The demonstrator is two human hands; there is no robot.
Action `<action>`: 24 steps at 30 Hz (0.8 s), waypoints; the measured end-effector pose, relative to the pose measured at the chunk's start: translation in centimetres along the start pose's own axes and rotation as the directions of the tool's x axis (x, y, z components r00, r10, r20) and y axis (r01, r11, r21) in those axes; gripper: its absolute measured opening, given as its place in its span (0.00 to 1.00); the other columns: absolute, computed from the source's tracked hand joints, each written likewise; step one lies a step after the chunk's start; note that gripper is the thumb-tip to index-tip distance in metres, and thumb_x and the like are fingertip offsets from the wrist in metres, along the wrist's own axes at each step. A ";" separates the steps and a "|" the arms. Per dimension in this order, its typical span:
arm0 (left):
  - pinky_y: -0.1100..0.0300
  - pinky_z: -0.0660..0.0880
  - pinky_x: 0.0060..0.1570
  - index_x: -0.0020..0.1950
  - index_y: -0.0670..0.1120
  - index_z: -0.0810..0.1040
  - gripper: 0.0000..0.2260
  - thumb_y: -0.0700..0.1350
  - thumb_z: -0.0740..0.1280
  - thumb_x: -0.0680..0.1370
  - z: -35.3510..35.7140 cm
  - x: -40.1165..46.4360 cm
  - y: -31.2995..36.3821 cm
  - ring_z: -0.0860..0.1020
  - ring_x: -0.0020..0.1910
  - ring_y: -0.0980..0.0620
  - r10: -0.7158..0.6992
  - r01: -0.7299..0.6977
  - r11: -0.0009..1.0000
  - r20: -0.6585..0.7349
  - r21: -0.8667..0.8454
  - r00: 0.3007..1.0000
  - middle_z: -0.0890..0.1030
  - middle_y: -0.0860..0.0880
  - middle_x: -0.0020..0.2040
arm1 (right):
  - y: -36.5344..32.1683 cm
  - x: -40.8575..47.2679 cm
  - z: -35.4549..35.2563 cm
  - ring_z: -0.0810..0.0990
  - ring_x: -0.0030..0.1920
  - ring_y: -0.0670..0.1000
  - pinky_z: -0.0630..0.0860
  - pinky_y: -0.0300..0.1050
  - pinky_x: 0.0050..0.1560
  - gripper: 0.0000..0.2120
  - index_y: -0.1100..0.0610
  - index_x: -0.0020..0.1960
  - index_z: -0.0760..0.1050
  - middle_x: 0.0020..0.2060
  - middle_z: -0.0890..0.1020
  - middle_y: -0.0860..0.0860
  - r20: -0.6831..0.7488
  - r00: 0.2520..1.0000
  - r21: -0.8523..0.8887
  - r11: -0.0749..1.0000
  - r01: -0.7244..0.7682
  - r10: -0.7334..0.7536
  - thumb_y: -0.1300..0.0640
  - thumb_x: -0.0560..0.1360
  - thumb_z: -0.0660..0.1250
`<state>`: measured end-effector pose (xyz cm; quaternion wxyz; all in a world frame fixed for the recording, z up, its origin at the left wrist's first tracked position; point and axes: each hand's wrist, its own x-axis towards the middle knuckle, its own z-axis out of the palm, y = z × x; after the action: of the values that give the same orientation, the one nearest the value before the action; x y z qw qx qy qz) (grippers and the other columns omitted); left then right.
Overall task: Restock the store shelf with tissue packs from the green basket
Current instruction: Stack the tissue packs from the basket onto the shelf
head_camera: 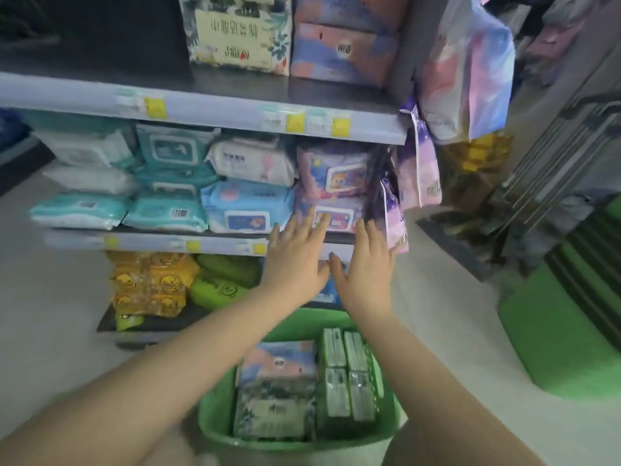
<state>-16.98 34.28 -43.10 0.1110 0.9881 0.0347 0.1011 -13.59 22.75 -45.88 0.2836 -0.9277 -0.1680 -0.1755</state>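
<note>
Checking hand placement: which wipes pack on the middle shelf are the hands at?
The lower purple wipes pack at the row's right end; the left hand fingertips overlap it, the right hand beside. The teal, white and blue packs lie further left.

Teal wet-wipe packs (168, 183) lie stacked on the middle level, with white wipe packs (89, 163) piled to their left. Right of the teal ones, a white-and-pink wipe pack (252, 161) sits on a light blue wipe pack (247, 208). On the lowest level, yellow duck-printed packs (149, 284) stand beside green pouches (218, 287). Yellow price tags (155, 107) line the rail edges. Purple sachets (418, 163) hang at the unit's right end, under a large pink-and-blue bag (467, 68). Farther right, yellow boxes (477, 156) sit in shadow, and a green stool-like object (564, 331) stands on the pale floor (43, 314).
</note>
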 end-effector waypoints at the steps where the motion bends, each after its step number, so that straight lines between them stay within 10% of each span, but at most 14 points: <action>1: 0.46 0.49 0.73 0.77 0.51 0.45 0.33 0.54 0.59 0.78 2.2 -1.5 -0.3 0.49 0.76 0.46 -0.028 0.028 1.000 0.047 -0.006 0.999 0.45 0.49 0.78 | 0.8 -1.9 1.2 0.60 0.73 0.61 0.56 0.63 0.70 0.34 0.62 0.74 0.58 0.72 0.63 0.60 0.060 0.998 -0.014 0.999 -0.036 0.037 0.44 0.74 0.57; 12: 0.48 0.47 0.74 0.78 0.51 0.43 0.34 0.48 0.61 0.79 22.2 -11.4 -5.5 0.46 0.77 0.45 -0.409 0.476 0.879 0.532 0.013 0.742 0.42 0.48 0.78 | 7.4 -15.1 14.0 0.50 0.76 0.53 0.48 0.50 0.76 0.34 0.55 0.77 0.42 0.77 0.51 0.52 0.597 0.739 -0.196 0.951 -0.241 0.311 0.55 0.78 0.58; 24: 0.56 0.67 0.64 0.76 0.50 0.53 0.30 0.44 0.62 0.77 31.4 -10.1 -11.1 0.67 0.69 0.49 -0.554 0.729 0.678 0.586 -0.095 0.591 0.56 0.46 0.76 | 12.9 -13.3 25.0 0.66 0.69 0.55 0.65 0.51 0.70 0.37 0.53 0.77 0.49 0.71 0.63 0.54 0.792 0.473 -0.180 0.888 -0.423 0.386 0.56 0.72 0.63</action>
<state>-20.83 37.49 -77.51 0.3063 0.8621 0.3457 -0.2085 -14.27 24.45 -77.01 0.2272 -0.9096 -0.0583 0.3428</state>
